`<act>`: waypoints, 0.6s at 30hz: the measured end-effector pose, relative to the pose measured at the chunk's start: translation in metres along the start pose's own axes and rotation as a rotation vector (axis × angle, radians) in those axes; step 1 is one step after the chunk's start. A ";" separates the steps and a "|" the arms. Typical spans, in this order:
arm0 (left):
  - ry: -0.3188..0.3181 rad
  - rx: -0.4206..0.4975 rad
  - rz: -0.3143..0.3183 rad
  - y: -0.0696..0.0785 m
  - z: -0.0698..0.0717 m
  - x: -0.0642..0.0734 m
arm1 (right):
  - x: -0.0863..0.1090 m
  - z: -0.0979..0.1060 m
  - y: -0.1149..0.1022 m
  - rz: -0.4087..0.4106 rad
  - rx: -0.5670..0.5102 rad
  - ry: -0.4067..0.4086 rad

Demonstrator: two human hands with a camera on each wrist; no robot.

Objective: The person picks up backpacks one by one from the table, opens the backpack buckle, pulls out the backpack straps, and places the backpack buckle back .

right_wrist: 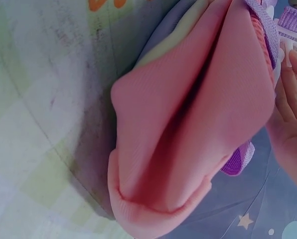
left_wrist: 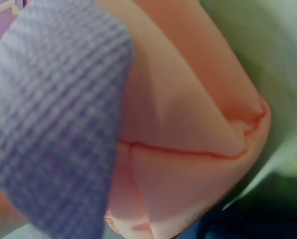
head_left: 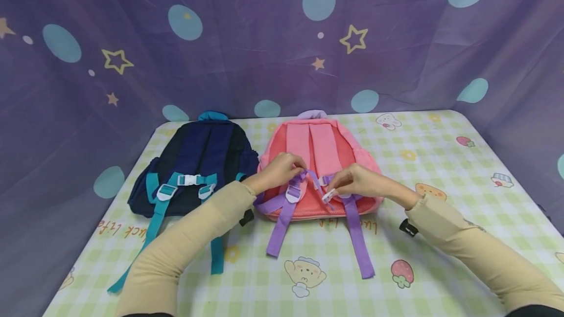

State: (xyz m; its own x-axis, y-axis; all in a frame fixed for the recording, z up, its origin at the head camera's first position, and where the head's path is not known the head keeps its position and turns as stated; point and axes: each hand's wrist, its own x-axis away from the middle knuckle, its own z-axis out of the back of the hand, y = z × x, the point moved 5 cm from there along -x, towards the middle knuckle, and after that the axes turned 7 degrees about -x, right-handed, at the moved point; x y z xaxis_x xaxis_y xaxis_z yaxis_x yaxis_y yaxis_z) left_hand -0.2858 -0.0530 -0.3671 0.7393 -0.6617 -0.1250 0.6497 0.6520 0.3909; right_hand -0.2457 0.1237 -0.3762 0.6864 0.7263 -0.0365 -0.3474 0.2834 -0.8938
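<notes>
A pink backpack (head_left: 304, 136) lies with its shoulder straps facing up. Over its lower part, my left hand (head_left: 277, 172) pinches a thin purple strap (head_left: 314, 180) between thumb and fingers. On the right, my right hand (head_left: 359, 181) holds a white plastic buckle piece (head_left: 328, 195) by its fingertips, at the strap's lower end. Two wide purple straps (head_left: 282, 229) hang from white adjusters towards the front. The right wrist view shows the white buckle piece (right_wrist: 289, 42) at my fingers. Purple webbing (left_wrist: 59, 114) fills much of the left wrist view and hides my left fingers there.
To the left lies a dark blue backpack (head_left: 194, 141) with teal straps (head_left: 160, 214) and a fastened white chest buckle (head_left: 189, 180). Both bags rest on a green checked tablecloth (head_left: 440, 170). Behind the table hangs a purple curtain (head_left: 246, 53) with stars and blue ovals.
</notes>
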 end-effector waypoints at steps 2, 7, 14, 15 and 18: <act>0.003 0.002 0.005 -0.001 0.000 0.000 | 0.000 -0.001 0.000 -0.006 -0.001 -0.008; 0.012 -0.002 0.011 -0.004 0.001 0.001 | 0.000 -0.001 -0.001 0.007 0.027 -0.026; 0.023 -0.003 0.024 -0.006 0.000 0.001 | -0.001 -0.002 0.003 0.009 0.068 -0.059; 0.022 -0.002 0.024 -0.006 -0.001 0.001 | -0.001 -0.002 0.003 0.009 0.070 -0.065; 0.019 -0.004 0.026 -0.005 -0.001 0.001 | -0.002 -0.003 0.003 0.010 0.087 -0.085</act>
State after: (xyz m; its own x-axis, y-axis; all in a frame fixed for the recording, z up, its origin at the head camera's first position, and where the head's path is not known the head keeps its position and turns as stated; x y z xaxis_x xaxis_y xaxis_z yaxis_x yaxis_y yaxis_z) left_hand -0.2884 -0.0563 -0.3706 0.7593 -0.6373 -0.1317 0.6307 0.6707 0.3904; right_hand -0.2463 0.1213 -0.3806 0.6272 0.7788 -0.0039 -0.4110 0.3267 -0.8511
